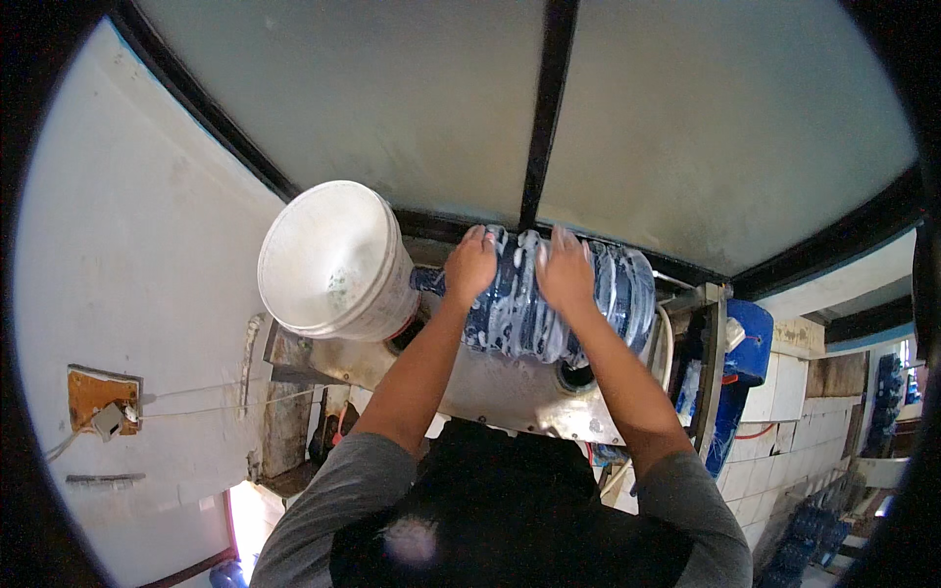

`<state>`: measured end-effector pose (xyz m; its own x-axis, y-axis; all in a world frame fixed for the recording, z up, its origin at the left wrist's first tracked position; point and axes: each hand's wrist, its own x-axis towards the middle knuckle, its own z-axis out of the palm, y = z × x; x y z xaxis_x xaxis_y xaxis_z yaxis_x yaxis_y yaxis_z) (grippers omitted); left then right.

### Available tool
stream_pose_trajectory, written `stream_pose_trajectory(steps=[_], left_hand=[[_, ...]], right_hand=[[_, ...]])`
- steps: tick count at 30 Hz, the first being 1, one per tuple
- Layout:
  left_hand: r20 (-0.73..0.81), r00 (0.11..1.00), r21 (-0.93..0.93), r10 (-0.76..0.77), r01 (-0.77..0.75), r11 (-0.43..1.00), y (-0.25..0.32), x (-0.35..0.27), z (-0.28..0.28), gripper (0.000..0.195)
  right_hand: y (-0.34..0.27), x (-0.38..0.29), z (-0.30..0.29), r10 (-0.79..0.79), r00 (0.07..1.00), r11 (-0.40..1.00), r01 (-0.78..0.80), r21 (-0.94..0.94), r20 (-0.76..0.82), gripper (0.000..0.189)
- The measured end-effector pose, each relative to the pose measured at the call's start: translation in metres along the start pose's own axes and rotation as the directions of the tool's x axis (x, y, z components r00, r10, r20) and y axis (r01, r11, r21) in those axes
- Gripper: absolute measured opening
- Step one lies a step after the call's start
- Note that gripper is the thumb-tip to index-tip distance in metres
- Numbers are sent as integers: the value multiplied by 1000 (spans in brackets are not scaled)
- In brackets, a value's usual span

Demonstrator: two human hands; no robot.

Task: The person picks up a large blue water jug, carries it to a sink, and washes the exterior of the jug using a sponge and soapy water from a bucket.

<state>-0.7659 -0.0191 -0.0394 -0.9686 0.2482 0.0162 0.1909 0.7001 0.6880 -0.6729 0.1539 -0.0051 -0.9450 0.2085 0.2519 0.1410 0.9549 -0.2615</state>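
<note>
A large blue plastic water jug (514, 316) lies on its side on a metal counter (507, 400), its neck pointing left. White suds streak its ribbed body. My left hand (472, 266) curls over the jug near the neck end, with something small and reddish at its fingers. Farther along the top of the jug is my right hand (567, 270), its fingers stretched out and slightly blurred. The undersides of both hands are hidden. Beside the jug's neck, a white plastic bucket (408, 275) stands tilted in view, with a little residue inside.
Dark round openings (575, 376) show in the counter. A frosted glass panel (412, 110) with black framing rises behind. At right are a metal post (711, 367), a pale hose (667, 345) and a blue barrel (750, 342). A wall socket board (103, 397) carries cables at left.
</note>
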Motion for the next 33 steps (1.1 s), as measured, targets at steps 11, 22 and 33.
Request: stream_pose_trajectory(steps=[11, 22, 33], left_hand=[[-71, 980, -167, 187, -197, 966, -39, -9, 15, 45], [-71, 954, -74, 291, -296, 952, -34, -29, 6, 44], [-83, 952, -106, 296, -304, 947, -13, -44, -5, 43]], right_hand=[[-60, -62, 18, -368, 929, 930, 368, -3, -19, 52], [-38, 1, 23, -128, 984, 979, 105, 174, 128, 62], [-53, -38, 4, -250, 967, 967, 246, 72, 47, 53]])
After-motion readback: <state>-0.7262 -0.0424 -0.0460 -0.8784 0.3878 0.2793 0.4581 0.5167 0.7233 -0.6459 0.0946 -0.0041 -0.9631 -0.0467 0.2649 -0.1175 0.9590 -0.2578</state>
